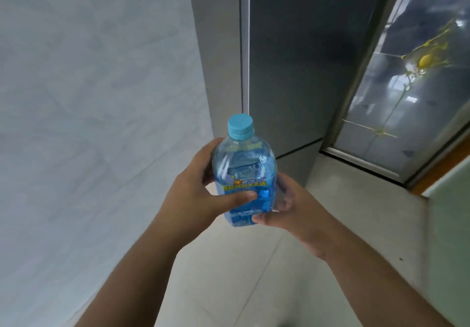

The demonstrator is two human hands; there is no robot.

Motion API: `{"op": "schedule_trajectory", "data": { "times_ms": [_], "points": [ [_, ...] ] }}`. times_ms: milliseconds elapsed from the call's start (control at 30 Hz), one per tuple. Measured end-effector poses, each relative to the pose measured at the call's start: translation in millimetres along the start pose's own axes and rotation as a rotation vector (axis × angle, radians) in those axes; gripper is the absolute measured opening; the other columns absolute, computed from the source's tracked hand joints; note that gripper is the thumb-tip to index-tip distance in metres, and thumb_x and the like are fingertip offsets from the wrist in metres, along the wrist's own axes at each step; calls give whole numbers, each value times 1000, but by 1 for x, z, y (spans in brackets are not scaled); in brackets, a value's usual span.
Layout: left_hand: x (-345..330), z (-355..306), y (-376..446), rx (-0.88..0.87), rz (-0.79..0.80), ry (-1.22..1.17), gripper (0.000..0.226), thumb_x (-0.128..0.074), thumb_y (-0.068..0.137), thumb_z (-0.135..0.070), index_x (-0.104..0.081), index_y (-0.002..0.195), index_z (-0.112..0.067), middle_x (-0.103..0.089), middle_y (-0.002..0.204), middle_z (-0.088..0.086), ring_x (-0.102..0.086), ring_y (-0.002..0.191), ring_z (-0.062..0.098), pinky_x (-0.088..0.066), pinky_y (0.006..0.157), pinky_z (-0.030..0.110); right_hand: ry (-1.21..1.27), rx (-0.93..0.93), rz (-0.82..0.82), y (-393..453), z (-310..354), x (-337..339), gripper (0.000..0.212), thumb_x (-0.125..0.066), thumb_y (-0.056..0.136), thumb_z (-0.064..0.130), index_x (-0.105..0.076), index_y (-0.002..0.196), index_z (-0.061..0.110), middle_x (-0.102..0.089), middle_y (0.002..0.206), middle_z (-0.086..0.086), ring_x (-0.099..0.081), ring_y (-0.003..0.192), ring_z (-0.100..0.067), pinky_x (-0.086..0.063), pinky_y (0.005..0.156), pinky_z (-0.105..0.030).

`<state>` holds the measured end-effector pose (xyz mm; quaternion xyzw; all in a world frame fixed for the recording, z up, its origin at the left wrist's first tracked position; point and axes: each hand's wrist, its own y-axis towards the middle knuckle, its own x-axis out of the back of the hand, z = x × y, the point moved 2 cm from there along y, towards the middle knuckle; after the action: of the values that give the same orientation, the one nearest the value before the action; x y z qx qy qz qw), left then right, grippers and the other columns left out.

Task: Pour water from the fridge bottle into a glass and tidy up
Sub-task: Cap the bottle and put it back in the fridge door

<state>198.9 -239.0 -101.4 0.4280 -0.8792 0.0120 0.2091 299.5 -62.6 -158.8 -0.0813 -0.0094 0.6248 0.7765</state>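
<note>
A clear plastic water bottle (pixel 244 169) with a light blue cap (pixel 240 126) and a blue label is held upright in mid-air at the centre of the head view. My left hand (pixel 201 194) grips its left side, thumb across the label. My right hand (pixel 290 207) holds its lower right side, fingers curled round the body. The cap is on. The grey fridge (pixel 292 59) stands just behind the bottle with its door shut. No glass is in view.
A pale marbled wall (pixel 89 98) fills the left. A glass sliding door (pixel 407 85) with a yellow flower pattern is at the right, beyond the fridge. Light tiled floor (pixel 254 276) lies below my arms.
</note>
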Motion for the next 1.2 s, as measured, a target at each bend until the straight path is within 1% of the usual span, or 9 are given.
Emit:
{"op": "schedule_trajectory", "data": {
  "times_ms": [233,400,567,667,733,800,900,1033,1200],
  "points": [
    [24,26,103,-12,-42,-120,87,-88,76,-24,-40,148,-36,-65,134,-14,-66,125,16,-58,101,48,-144,-27,79,118,37,21,80,-83,78,-5,-56,138,40,-61,139,18,-69,118,-17,-57,97,-58],
    [53,57,193,5,-105,-187,80,-93,67,-33,-56,137,-28,-73,123,-10,-71,116,16,-60,96,50,-284,-14,68,215,54,25,81,-84,76,16,-48,141,50,-58,143,19,-63,127,-19,-53,103,-56],
    [92,66,284,-49,-93,-182,76,-93,61,-44,-61,129,-29,-75,116,-13,-73,108,11,-64,89,41,-438,-14,53,294,98,25,77,-81,84,22,-40,142,52,-58,136,24,-63,123,-8,-58,99,-33],
    [108,67,330,-109,-79,-124,79,-92,55,-49,-60,126,-39,-73,113,-23,-71,105,1,-63,81,25,-1017,121,-27,336,132,34,73,-81,82,28,-44,144,38,-49,133,24,-53,115,7,-46,86,-4],
    [118,72,356,-113,-92,-106,79,-93,54,-50,-60,125,-41,-73,111,-25,-71,103,0,-63,82,27,-1508,189,-165,361,152,39,77,-76,79,29,-43,148,31,-39,148,13,-48,129,-10,-49,97,-20],
    [126,76,376,-98,-110,-96,82,-93,53,-52,-60,126,-41,-73,111,-24,-72,101,1,-64,85,35,-1769,286,-280,385,163,39,68,-72,78,23,-54,143,23,-43,155,0,-44,141,-24,-48,104,-39],
    [133,82,400,-80,-114,-91,82,-94,53,-50,-60,127,-40,-74,111,-22,-73,100,2,-65,85,40,-1932,481,-297,422,169,44,37,-65,77,23,-76,112,18,-69,125,-5,-56,132,-28,-45,101,-42],
    [132,89,424,-71,-105,-110,81,-94,53,-50,-60,126,-42,-74,110,-21,-72,101,5,-64,87,43,-2185,465,-286,443,162,65,14,-65,76,25,-78,81,20,-69,92,1,-59,114,-29,-31,102,-41],
    [124,96,438,-63,-62,-145,76,-94,52,-50,-61,121,-45,-74,110,-22,-73,101,3,-64,88,44,-2187,488,-381,434,135,71,18,-59,85,18,-75,91,14,-65,96,-4,-55,108,-30,-36,112,-42]
  ]
}}
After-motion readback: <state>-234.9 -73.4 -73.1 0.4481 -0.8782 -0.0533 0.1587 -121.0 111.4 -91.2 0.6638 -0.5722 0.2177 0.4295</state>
